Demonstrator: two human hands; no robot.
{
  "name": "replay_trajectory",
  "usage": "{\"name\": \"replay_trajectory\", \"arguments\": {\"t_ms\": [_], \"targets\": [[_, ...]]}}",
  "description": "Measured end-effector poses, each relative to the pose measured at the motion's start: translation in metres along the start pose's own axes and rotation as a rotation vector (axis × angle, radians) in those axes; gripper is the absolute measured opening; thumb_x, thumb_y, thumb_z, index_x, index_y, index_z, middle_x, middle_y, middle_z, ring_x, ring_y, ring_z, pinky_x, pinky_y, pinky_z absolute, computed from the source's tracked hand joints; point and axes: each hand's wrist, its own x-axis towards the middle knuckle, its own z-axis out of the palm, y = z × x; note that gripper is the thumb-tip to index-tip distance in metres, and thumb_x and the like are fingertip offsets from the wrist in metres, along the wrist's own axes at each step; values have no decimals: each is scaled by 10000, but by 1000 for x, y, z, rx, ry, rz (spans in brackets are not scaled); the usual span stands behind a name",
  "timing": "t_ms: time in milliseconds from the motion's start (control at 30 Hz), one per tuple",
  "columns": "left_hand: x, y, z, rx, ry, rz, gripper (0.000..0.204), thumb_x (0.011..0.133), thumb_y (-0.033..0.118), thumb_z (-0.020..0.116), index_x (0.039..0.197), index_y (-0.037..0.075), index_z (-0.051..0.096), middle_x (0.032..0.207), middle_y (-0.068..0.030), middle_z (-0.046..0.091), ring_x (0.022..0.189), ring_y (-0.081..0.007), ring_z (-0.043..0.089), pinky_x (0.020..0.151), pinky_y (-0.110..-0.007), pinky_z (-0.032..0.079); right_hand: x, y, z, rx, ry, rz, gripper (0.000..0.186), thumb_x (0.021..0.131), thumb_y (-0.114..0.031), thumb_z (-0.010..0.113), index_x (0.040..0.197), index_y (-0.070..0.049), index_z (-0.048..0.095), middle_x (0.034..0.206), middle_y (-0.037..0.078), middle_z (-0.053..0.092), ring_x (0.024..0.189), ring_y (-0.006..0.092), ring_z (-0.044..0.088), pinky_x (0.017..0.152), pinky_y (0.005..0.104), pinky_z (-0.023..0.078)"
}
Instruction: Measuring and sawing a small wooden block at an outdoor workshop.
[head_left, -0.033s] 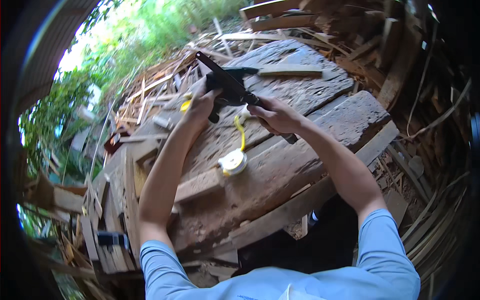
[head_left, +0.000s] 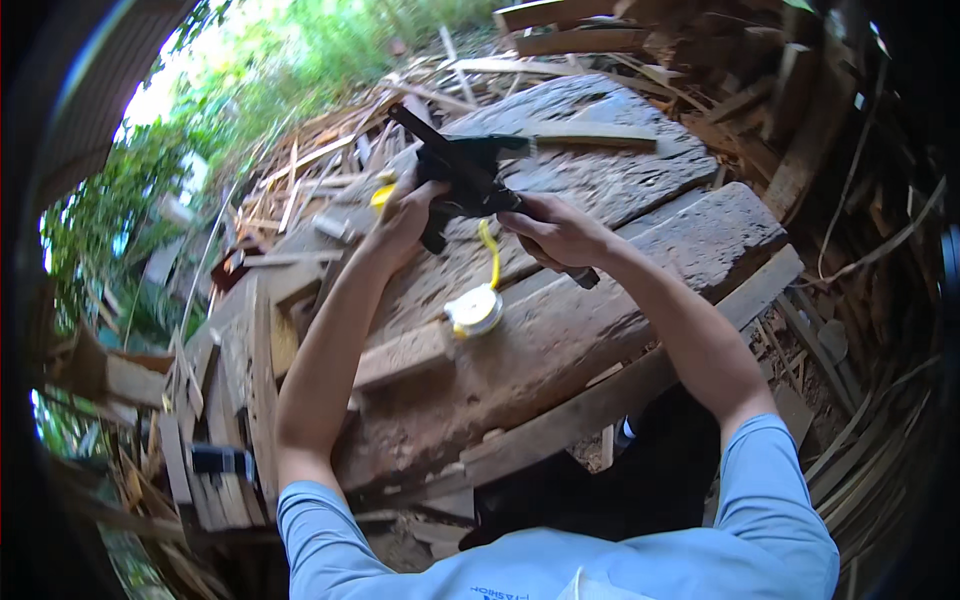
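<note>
Both my hands meet over the plank bench (head_left: 640, 170). My left hand (head_left: 405, 212) is closed round a bulky black tool (head_left: 460, 180), its thumb lying on the near side. Fingers wrapped, my right hand (head_left: 555, 232) grips a long dark bar-like piece (head_left: 425, 130) that crosses the tool and slants to the far left. The bar's near end sticks out below my right hand. Blur and dark colour hide the tool's exact kind and how its parts join. Just nearer than my hands, a round white-and-yellow tape measure (head_left: 475, 310) lies with yellow tape out.
A loose wooden strip (head_left: 595, 133) lies on the far planks, and a short block (head_left: 405, 355) lies near the tape measure. Left of my left hand sits a yellow object (head_left: 382, 195). Scrap wood (head_left: 290, 185) surrounds the bench; a dark box-shaped object (head_left: 222, 460) is at the lower left.
The bench and tape measure sit slightly farther right in the picture, as the view shifts a little. Both hands keep their grip, and the black tool is tilted slightly differently.
</note>
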Motion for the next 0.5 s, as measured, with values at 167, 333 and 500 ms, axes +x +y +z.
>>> {"name": "replay_trajectory", "arguments": {"t_ms": [167, 333, 500], "targets": [[-132, 43, -28, -863, -241, -302, 536, 872, 143, 598, 1395, 33, 565, 1205, -101, 695, 1084, -191, 668, 951, -337, 533, -5, -6, 40, 107, -321, 28, 371, 1113, -352, 509, 915, -38, 520, 551, -4, 456, 385, 96, 406, 381, 295, 347], [-176, 13, -11, -626, 8, 34, 303, 991, 55, 697, 1283, -7, 649, 1204, -98, 727, 1055, -167, 712, 911, -352, 619, -18, -21, 72, -62, -403, 74, 320, 1104, -317, 522, 974, -27, 554, 578, 31, 519, 446, 139, 524, 428, 321, 430], [-183, 5, 6, -462, 282, 56, 188, 951, 60, 754, 1125, -9, 745, 1090, -101, 766, 995, -153, 722, 900, -330, 609, -27, -17, 89, -475, -328, -166, 287, 1068, -275, 573, 1127, 4, 592, 844, 189, 642, 825, 316, 664, 739, 461, 504]]}}
